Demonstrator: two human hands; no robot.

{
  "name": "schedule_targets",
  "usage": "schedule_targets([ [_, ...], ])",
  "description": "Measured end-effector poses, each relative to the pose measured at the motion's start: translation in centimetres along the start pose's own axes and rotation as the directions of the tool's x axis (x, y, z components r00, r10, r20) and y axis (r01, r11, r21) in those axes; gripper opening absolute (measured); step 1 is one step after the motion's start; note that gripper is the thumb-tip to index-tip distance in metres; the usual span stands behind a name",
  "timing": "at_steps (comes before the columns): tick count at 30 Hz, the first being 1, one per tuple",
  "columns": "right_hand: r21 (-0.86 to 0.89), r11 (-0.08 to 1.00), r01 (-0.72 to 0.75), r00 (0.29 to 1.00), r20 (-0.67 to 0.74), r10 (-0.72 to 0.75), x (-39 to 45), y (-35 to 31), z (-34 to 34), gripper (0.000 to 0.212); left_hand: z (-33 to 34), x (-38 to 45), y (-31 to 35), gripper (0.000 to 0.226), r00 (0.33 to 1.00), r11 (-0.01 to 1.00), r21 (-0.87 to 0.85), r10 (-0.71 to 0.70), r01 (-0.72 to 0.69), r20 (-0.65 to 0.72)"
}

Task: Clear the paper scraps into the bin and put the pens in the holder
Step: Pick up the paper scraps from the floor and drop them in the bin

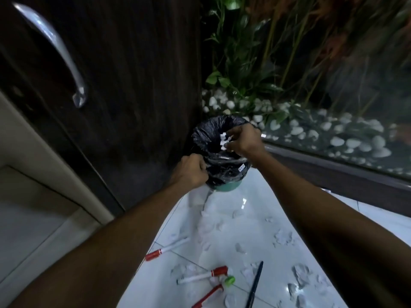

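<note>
Head view: the right hand [241, 138] is held directly over the mouth of the bin [222, 152], its fingers curled round a clutch of white paper scraps [224, 140], so the bin's opening lies straight below the held scraps and only a release seems needed. The left hand [192, 172] is pinched on the near rim of the black liner [206, 134], by which the mouth is held wide. The bin is set upright on the tiled floor [255, 230] against a dark cabinet door [122, 85]. More crumpled scraps and several pens [166, 248] are scattered on the floor nearer the person, below both forearms. No holder is seen.
</note>
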State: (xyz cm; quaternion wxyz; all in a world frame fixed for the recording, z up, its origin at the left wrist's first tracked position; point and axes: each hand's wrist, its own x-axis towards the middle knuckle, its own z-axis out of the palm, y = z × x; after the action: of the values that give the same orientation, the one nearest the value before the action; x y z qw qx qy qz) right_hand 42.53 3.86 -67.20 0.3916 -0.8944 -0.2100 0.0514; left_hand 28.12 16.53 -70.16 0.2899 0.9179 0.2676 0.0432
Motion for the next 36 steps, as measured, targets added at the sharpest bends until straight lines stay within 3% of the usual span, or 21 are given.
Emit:
schedule_targets([
  [2, -0.008, 0.998, 0.057, 0.998, -0.008, -0.057, -1.1, 0.5, 0.1, 0.028, 0.4, -0.3, -0.3, 0.023, 1.0, 1.0, -0.018, -0.006, 0.006, 0.028],
  [4, -0.053, 0.985, 0.166, 0.98, -0.102, -0.171, -2.7, 0.6, 0.3, 0.023, 1.1, -0.6, -0.5, 0.018, 1.0, 0.999, -0.036, -0.009, 0.01, 0.027],
  [7, -0.207, 0.892, 0.403, 0.87, -0.216, -0.443, -6.7, 0.5, 1.2, 0.019, 3.2, -1.5, -1.5, 0.013, 0.999, 0.999, -0.028, -0.021, 0.022, 0.04],
  [10, -0.234, 0.808, 0.541, 0.812, -0.105, -0.574, -11.1, 1.7, 4.0, 0.017, 6.1, -2.9, -4.1, 0.01, 0.995, 0.997, -0.022, -0.067, 0.069, 0.076],
  [13, -0.172, 0.894, 0.415, 0.91, 0.072, -0.408, -14.1, 4.2, 7.5, 0.023, 8.2, -4.1, -7.4, 0.023, 0.988, 0.993, 0.006, -0.114, 0.114, 0.104],
  [15, -0.226, 0.937, 0.266, 0.95, 0.227, -0.215, -14.5, 6.1, 9.3, 0.046, 8.7, -4.5, -9.1, 0.026, 0.985, 0.992, 0.077, -0.11, 0.101, 0.129],
  [17, -0.323, 0.921, 0.217, 0.91, 0.409, -0.071, -14.1, 7.5, 10.8, 0.079, 8.8, -4.6, -10.6, 0.027, 0.979, 0.989, 0.105, -0.117, 0.1, 0.166],
  [19, -0.379, 0.895, 0.234, 0.865, 0.501, -0.014, -13.3, 8.1, 12.2, 0.096, 8.5, -4.6, -11.7, 0.027, 0.976, 0.984, 0.153, -0.115, 0.087, 0.184],
  [22, -0.375, 0.89, 0.261, 0.869, 0.493, -0.047, -11.6, 8.2, 14.6, 0.08, 7.9, -4.1, -13.0, 0.024, 0.97, 0.974, 0.222, -0.096, 0.046, 0.222],
  [29, -0.428, 0.863, 0.269, 0.927, 0.359, -0.11, -11.9, 9.4, 17.0, 0.013, 8.1, -5.0, -13.7, 0.039, 0.991, 0.969, 0.226, -0.114, 0.095, 0.069],
  [32, -0.421, 0.874, 0.241, 0.937, 0.337, -0.095, -12.7, 10.0, 16.8, 0.013, 8.5, -4.1, -13.4, 0.036, 0.999, 0.963, 0.27, -0.022, 0.011, 0.039],
  [36, -0.328, 0.922, 0.205, 0.956, 0.269, -0.117, -13.2, 10.2, 15.3, 0.013, 8.7, -0.7, -11.5, 0.056, 0.993, 0.86, 0.499, 0.115, -0.109, 0.019],
])
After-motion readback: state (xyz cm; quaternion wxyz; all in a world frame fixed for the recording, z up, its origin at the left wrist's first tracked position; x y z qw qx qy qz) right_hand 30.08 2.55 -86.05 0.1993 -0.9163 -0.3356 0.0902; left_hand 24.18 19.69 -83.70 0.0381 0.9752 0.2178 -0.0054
